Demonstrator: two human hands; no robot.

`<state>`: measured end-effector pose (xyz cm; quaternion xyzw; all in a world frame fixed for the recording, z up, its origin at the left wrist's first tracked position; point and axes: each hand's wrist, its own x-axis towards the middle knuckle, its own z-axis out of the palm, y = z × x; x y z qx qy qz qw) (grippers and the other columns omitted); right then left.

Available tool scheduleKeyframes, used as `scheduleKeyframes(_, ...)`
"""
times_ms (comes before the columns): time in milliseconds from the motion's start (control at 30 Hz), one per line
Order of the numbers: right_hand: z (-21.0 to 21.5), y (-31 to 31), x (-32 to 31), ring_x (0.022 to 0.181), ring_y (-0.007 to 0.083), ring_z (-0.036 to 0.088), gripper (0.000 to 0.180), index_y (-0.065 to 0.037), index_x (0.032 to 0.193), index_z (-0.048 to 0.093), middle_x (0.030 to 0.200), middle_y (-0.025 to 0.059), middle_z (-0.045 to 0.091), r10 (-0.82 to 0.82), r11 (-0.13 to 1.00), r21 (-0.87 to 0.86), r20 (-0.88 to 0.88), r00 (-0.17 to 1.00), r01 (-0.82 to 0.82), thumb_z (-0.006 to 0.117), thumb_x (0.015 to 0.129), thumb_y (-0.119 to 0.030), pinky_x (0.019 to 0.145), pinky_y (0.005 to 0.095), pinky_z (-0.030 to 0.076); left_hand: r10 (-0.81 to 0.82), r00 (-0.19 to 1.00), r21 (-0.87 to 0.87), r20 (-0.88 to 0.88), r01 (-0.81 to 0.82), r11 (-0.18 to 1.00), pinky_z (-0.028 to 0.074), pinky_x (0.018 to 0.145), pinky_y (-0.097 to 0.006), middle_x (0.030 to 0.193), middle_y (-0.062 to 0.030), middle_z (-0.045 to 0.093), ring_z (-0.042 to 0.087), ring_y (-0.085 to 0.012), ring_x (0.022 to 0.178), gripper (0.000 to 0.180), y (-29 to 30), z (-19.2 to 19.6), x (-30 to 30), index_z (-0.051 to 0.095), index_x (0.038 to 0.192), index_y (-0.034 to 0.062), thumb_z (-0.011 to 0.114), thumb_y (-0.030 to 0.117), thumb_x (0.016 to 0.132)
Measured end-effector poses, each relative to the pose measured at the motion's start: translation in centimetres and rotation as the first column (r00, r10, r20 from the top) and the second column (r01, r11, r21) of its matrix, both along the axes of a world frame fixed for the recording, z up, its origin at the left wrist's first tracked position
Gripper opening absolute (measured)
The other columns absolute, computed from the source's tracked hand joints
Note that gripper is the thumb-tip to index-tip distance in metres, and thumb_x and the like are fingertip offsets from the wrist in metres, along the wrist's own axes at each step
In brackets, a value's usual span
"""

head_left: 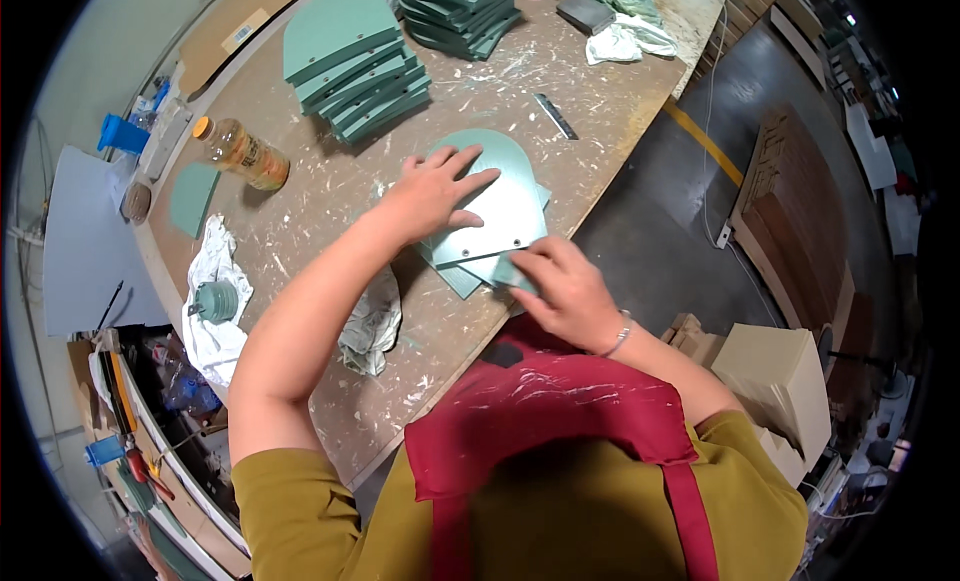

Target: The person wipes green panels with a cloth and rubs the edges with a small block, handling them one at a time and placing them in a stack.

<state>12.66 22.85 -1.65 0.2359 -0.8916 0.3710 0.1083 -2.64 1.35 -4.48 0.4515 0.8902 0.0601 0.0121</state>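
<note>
A pale green round-topped panel lies on the workbench in front of me, its straight edge toward my body and two small holes near that edge. Other green pieces stick out from under it. My left hand rests flat on the panel with its fingers spread. At the panel's near edge my right hand is closed on a small green pad, pressed against that edge. The fingers partly hide the pad.
Stacks of green panels stand at the back of the workbench. A bottle and a white rag are at the left, a crumpled cloth by my left forearm. A short ruler lies near the right edge; cardboard boxes stand right.
</note>
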Motion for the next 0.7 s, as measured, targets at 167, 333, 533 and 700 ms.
scheduleKeyframes(167,-1.6,-5.0,-2.2,0.087,0.0300,0.055,0.035,-0.001,0.108,0.060,0.094,0.0129,0.051,0.134,0.989,0.062,-0.040,0.990,-0.132,0.071,0.075,-0.007,0.079,0.0392,0.047,0.044,0.999,0.009,0.020,-0.045,0.999,0.038,0.090,-0.051,0.144,-0.0093,0.043,0.042,-0.0306,0.129,0.071,1.1,0.0,0.4,0.049,0.141,0.0284,0.067,0.056,0.078)
scheduleKeyframes(333,-2.5,-4.3,-2.1,0.087,0.0308,0.055,0.037,-0.001,0.108,0.059,0.094,0.0134,0.051,0.123,0.972,0.203,-0.012,0.992,-0.118,0.071,0.074,-0.005,0.077,0.0394,0.048,0.058,0.998,0.074,-0.040,-0.055,0.996,0.039,0.089,-0.049,0.140,-0.0071,0.046,0.043,-0.0284,0.125,0.069,0.8,-1.1,0.5,0.052,0.139,0.0298,0.066,0.059,0.077)
scheduleKeyframes(533,-0.8,-4.0,-2.3,0.084,0.0307,0.054,0.029,-0.001,0.104,0.057,0.091,0.0137,0.049,0.132,0.972,0.198,-0.023,0.991,-0.125,0.067,0.077,-0.006,0.074,0.0395,0.047,0.061,0.997,0.100,-0.037,-0.057,0.993,0.040,0.090,-0.048,0.140,-0.0064,0.046,0.043,-0.0278,0.125,0.068,0.5,-1.8,0.3,0.052,0.138,0.0309,0.066,0.060,0.078)
scheduleKeyframes(700,-1.9,-5.0,-2.6,0.091,0.0313,0.056,0.037,-0.001,0.111,0.060,0.098,0.0142,0.053,0.132,0.974,0.178,0.058,0.990,-0.140,0.071,0.076,-0.006,0.081,0.0387,0.048,0.052,0.999,0.048,0.002,-0.052,0.997,0.039,0.093,-0.051,0.145,-0.0086,0.043,0.042,-0.0306,0.129,0.069,1.1,-0.9,0.5,0.048,0.142,0.0308,0.064,0.058,0.080)
